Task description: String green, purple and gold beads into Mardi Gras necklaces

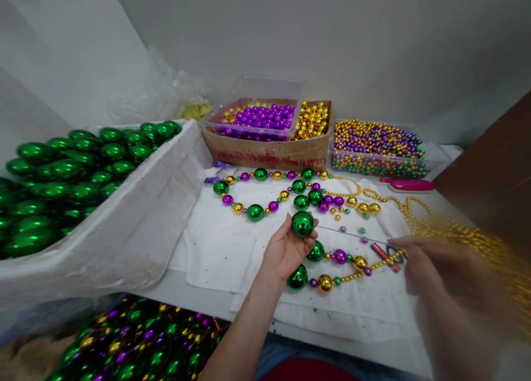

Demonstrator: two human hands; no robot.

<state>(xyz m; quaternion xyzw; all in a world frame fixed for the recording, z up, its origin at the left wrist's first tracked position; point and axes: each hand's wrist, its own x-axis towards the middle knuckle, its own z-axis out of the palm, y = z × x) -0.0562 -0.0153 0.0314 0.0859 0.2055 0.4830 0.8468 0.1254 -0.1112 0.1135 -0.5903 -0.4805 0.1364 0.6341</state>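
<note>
My left hand [286, 248] is closed round a large shiny green bead [303, 224], raised above the white cloth. From this bead a thin thread [352, 233] runs taut to the right. My right hand [440, 281], smeared by motion, pinches the thread's far end. Below the hands lies a strand of green, purple and gold beads [340, 256] joined to small gold beads. A longer beaded strand [255, 212] curves across the cloth behind. Loose green beads [301, 202], purple beads [323, 207] and gold beads [362, 208] sit beyond my left hand.
A white foam box [182, 204] of large green beads stands left. Behind are a cardboard box [265, 151], a clear tray [257, 129] of purple beads and a clear bin [385, 165] of small beads. A pink-handled tool [410, 185] and gold bead chains [468, 234] lie right.
</note>
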